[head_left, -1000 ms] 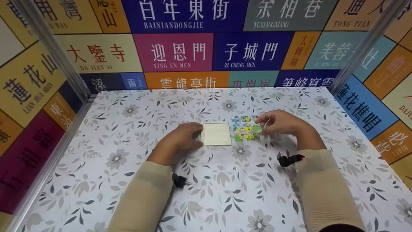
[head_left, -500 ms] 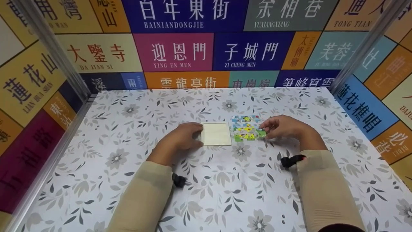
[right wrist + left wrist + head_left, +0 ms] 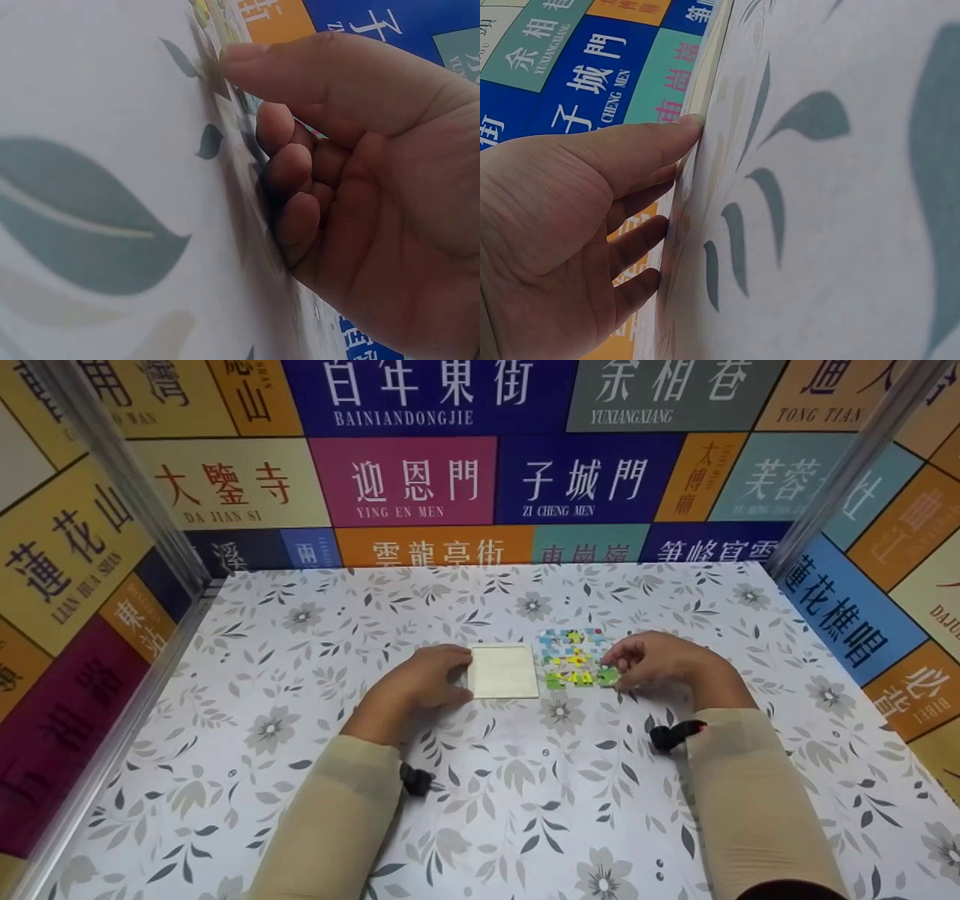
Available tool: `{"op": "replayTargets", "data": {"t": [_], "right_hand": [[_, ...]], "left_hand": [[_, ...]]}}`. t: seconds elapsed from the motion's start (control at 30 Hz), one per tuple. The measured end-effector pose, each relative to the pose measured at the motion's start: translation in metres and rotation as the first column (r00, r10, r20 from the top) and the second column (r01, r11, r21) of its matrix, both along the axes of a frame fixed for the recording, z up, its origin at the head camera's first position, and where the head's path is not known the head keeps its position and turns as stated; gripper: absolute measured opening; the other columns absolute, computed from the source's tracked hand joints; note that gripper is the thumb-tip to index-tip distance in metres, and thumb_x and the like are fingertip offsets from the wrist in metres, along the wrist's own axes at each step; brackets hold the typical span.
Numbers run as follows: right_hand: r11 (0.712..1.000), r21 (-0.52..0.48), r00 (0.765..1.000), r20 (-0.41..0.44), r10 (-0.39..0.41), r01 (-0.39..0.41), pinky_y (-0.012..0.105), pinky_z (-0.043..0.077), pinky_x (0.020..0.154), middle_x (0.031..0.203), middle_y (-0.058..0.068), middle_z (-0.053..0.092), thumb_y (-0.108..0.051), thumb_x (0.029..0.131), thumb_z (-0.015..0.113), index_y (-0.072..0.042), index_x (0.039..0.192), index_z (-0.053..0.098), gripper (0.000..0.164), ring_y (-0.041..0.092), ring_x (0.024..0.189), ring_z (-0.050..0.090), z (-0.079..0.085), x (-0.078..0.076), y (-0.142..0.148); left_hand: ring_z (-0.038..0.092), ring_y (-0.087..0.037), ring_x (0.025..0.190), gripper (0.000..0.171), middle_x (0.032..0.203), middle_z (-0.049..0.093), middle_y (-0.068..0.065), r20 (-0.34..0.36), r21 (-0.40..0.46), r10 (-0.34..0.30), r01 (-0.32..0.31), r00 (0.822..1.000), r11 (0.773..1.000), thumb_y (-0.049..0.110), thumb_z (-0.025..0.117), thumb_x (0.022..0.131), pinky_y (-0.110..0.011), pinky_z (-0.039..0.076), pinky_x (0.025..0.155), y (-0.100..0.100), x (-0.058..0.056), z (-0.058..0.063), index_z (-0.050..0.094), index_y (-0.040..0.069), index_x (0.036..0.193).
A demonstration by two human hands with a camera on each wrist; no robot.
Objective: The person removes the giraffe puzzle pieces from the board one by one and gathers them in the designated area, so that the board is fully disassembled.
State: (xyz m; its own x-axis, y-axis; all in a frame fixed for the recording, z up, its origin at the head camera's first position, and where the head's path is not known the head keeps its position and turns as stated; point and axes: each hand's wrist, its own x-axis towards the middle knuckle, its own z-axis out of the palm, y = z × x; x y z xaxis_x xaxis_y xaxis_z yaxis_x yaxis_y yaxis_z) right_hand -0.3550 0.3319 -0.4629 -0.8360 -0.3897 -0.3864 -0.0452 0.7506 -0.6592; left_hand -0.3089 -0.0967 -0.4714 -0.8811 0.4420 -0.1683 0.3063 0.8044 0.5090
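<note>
A square cream puzzle tray (image 3: 504, 672) with a raised rim lies flat on the table. My left hand (image 3: 433, 675) rests at its left side, thumb at the near corner and index finger at the far one. In the left wrist view the thumb (image 3: 656, 146) touches the tray's edge, with the other fingers extended and spread. Right of the tray lies a colourful jigsaw puzzle (image 3: 574, 649), its pieces slightly apart. Its near right corner is a green puzzle piece (image 3: 607, 676), which my right hand (image 3: 654, 660) pinches between thumb and index finger. The other right fingers curl inward.
A white tablecloth (image 3: 480, 810) with grey flowers and leaves covers the table. Colourful panels with lettering (image 3: 420, 484) stand behind and at both sides, joined by metal posts (image 3: 832, 465). A small black device (image 3: 671, 735) sits at the right cuff.
My right hand has moved slightly right and toward the near side, with the green puzzle piece shifting the same way to the puzzle's near right corner. My left hand and the tray stay put.
</note>
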Motion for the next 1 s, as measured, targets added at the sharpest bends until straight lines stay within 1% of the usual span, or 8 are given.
{"op": "replayTargets", "data": {"t": [0.1, 0.2, 0.43, 0.63, 0.73, 0.9, 1.0], "right_hand": [[1.000, 0.007, 1.000, -0.006, -0.001, 0.001, 0.028, 0.050, 0.080, 0.098, 0.000, 0.062, -0.020, 0.082, 0.093, -0.015, 0.126, 0.074, 0.048, 0.018, 0.091, 0.056, 0.0000, 0.0004, -0.0011], [1.000, 0.000, 1.000, -0.008, 0.003, -0.003, 0.029, 0.050, 0.081, 0.098, 0.001, 0.062, -0.018, 0.082, 0.093, -0.013, 0.127, 0.073, 0.049, 0.018, 0.092, 0.056, 0.0003, 0.0014, -0.0021], [1.000, 0.005, 1.000, -0.011, 0.009, -0.009, 0.027, 0.049, 0.078, 0.098, 0.000, 0.062, -0.016, 0.083, 0.092, -0.012, 0.131, 0.073, 0.052, 0.017, 0.090, 0.056, 0.0007, 0.0009, -0.0034], [1.000, 0.008, 1.000, -0.005, -0.003, 0.003, 0.029, 0.049, 0.081, 0.098, 0.000, 0.062, -0.017, 0.082, 0.092, -0.013, 0.130, 0.073, 0.052, 0.017, 0.091, 0.056, 0.0006, 0.0005, -0.0036], [1.000, 0.006, 1.000, -0.015, -0.007, 0.007, 0.030, 0.049, 0.082, 0.097, 0.001, 0.062, -0.016, 0.081, 0.093, -0.013, 0.129, 0.073, 0.052, 0.017, 0.090, 0.057, 0.0001, 0.0006, -0.0035], [1.000, -0.014, 1.000, -0.005, -0.022, 0.022, 0.030, 0.050, 0.083, 0.097, 0.001, 0.061, -0.018, 0.079, 0.095, -0.014, 0.127, 0.072, 0.053, 0.018, 0.090, 0.057, 0.0009, 0.0013, -0.0038], [0.998, -0.018, 0.999, 0.016, -0.052, 0.052, 0.030, 0.051, 0.083, 0.099, 0.001, 0.061, -0.021, 0.078, 0.096, -0.015, 0.126, 0.071, 0.054, 0.018, 0.092, 0.058, 0.0037, 0.0028, -0.0047]], "left_hand": [[0.036, -0.029, 0.162, 0.069, 0.168, 0.048, -0.005, 0.005, -0.001, 0.006, -0.006, 1.000, 1.000, 0.027, 0.078, 0.096, -0.044, 0.027, 0.136, 0.0004, -0.0005, 0.0003, 0.052, 0.016, 0.159], [0.035, -0.028, 0.162, 0.069, 0.169, 0.047, -0.004, 0.015, 0.000, 0.018, -0.018, 1.000, 1.000, 0.027, 0.079, 0.096, -0.043, 0.027, 0.136, 0.0013, -0.0002, 0.0007, 0.052, 0.017, 0.160], [0.034, -0.027, 0.163, 0.070, 0.170, 0.046, -0.002, 0.045, 0.010, 0.054, -0.054, 0.998, 0.998, 0.026, 0.079, 0.096, -0.044, 0.027, 0.136, 0.0023, 0.0006, 0.0005, 0.052, 0.019, 0.160], [0.034, -0.027, 0.163, 0.069, 0.170, 0.046, -0.002, 0.038, 0.005, 0.048, -0.048, 0.998, 0.999, 0.027, 0.078, 0.097, -0.044, 0.027, 0.136, 0.0022, 0.0014, 0.0012, 0.052, 0.019, 0.160], [0.034, -0.028, 0.163, 0.069, 0.170, 0.046, -0.003, 0.032, 0.010, 0.041, -0.041, 0.999, 0.999, 0.027, 0.078, 0.097, -0.044, 0.026, 0.136, 0.0020, 0.0020, 0.0017, 0.052, 0.018, 0.160], [0.034, -0.029, 0.163, 0.071, 0.170, 0.046, -0.005, 0.031, 0.034, 0.034, -0.035, 0.999, 0.999, 0.025, 0.079, 0.096, -0.044, 0.024, 0.137, 0.0011, 0.0042, 0.0041, 0.051, 0.015, 0.160], [0.034, -0.029, 0.163, 0.071, 0.170, 0.046, -0.006, 0.031, 0.044, 0.037, -0.038, 0.999, 0.998, 0.024, 0.079, 0.095, -0.045, 0.024, 0.137, 0.0012, 0.0053, 0.0056, 0.052, 0.014, 0.160]]}}
